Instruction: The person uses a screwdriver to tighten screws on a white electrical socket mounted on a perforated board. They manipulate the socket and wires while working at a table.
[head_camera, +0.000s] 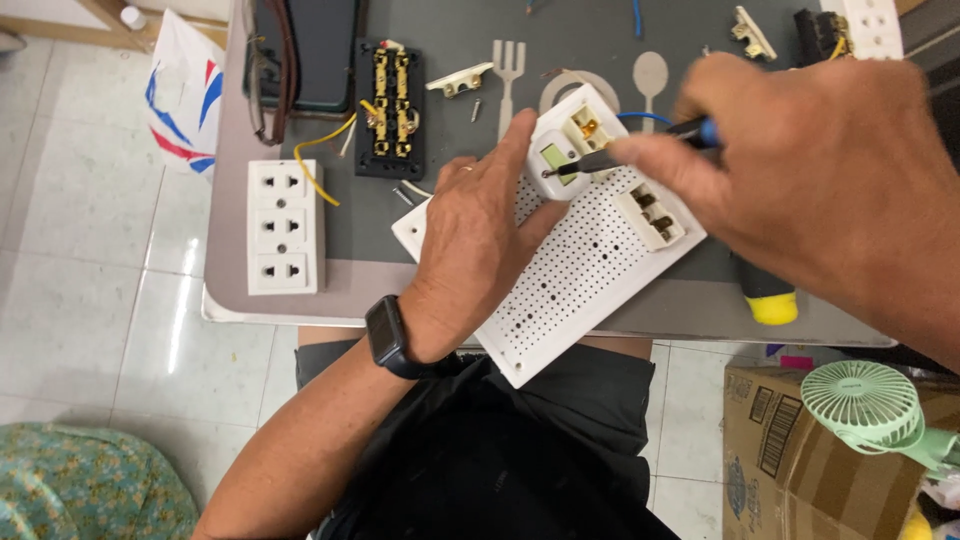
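My left hand (478, 230) lies flat on a white perforated board (580, 270) that hangs over the near edge of the grey table (260, 290). Its fingertips press against a white socket module (570, 145) mounted on the board. My right hand (810, 170) grips a screwdriver (625, 155) with a blue and black handle, and the tip rests on that module. A second white socket part (650, 215) is fixed on the board just right of it. A black watch sits on my left wrist.
A white triple socket plate (285, 226) lies at the table's left. A black terminal block (390, 110) with brass contacts and yellow wire sits behind it. A yellow-capped tool (768, 295) lies at right. A cardboard box (790, 450) and green fan (865, 405) stand on the floor.
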